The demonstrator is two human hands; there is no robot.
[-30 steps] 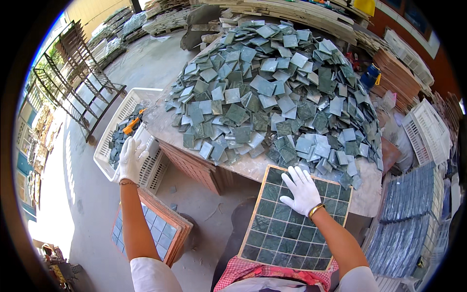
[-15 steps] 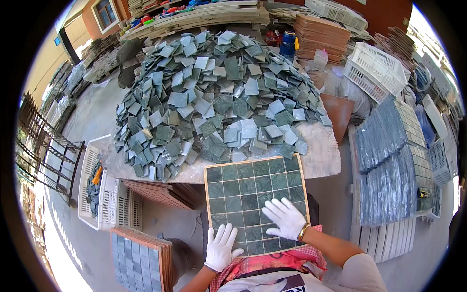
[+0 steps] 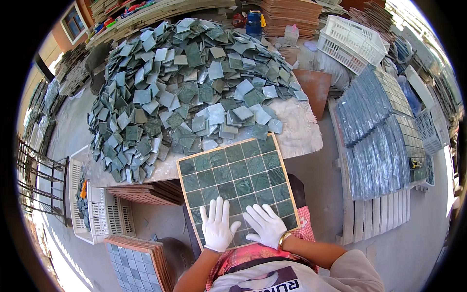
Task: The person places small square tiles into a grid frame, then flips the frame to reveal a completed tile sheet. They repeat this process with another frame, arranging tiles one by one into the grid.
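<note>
A wooden-framed board holding a grid of dark green square stone tiles [image 3: 235, 171] rests tilted across my lap, its far edge against the table. My left hand [image 3: 219, 228], in a white glove, lies flat on the lower left tiles with fingers outstretched. Beside it, my right hand [image 3: 265, 226], gloved too and with a bangle at the wrist, is spread over the lower right tiles. Neither hand grips anything. Beyond the board, a big heap of loose green tiles [image 3: 180, 92] covers most of the pale table [image 3: 299, 126].
A white crate [image 3: 99, 214] with tile pieces stands at left. Below it, tile-filled boards [image 3: 131, 265] are stacked. At right, wrapped tile sheets [image 3: 372, 146] sit on a pallet [image 3: 377, 219]. More white crates [image 3: 350, 44] and a blue jug [image 3: 254, 24] are at the back.
My right hand has slid down and left across the tiles, nearer my left hand. The left hand stays on the lower left tiles. My view has shifted and turned a little.
</note>
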